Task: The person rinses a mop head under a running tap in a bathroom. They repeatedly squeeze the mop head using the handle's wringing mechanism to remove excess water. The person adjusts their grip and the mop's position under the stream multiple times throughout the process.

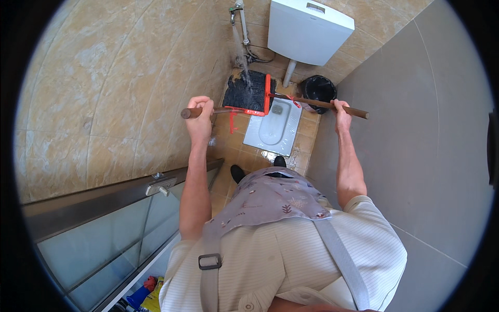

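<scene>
My left hand (199, 118) is wrapped round a brown wooden handle (223, 110) that leads to a red bar lying crosswise. With my right hand (341, 115) I grip another long brown handle (312, 102), whose far end meets an upright red bar (267, 93). These look like two brooms with red heads; their dark bristles (241, 96) overlap, so I cannot tell which belong to which. Water (238, 46) runs from a wall tap (233, 15) onto the bristles. A red loop dangles beside the left head, and a red piece hangs on the right handle.
A white squat toilet (273, 127) is set in the wet tiled floor, below a white cistern (311, 30). A black-lined bin (318, 91) stands by the grey partition (395, 125). Tiled wall (104, 88) and a glazed door (104, 244) flank my left side.
</scene>
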A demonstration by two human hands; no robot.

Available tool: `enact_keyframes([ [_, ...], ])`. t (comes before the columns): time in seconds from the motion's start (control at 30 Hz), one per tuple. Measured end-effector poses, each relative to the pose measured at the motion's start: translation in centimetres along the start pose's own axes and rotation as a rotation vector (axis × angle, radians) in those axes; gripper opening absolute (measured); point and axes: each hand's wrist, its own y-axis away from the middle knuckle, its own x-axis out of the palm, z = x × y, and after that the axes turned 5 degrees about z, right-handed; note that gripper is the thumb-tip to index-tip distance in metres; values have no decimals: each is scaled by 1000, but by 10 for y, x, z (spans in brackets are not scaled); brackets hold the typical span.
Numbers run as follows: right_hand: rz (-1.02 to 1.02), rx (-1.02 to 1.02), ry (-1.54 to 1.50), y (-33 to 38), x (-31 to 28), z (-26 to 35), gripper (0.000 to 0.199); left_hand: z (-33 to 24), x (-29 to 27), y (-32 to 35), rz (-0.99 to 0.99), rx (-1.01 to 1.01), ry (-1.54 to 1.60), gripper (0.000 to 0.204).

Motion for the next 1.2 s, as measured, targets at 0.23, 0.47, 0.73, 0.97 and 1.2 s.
enact_keyframes([
  [0.23,112,-53,141,0,8,2,15,-4,7,0,-6,-15,23,10],
  [0.47,185,-143,309,11,48,19,22,0,0,1,-5,14,49,10],
  [0.73,186,-128,213,8,51,14,21,2,-9,9,3,12,17,10],
  [0.97,152,-123,174,17,65,13,21,4,-18,20,2,21,-3,8],
  [1.2,182,-118,193,19,61,7,21,5,-25,33,2,19,-39,7],
])
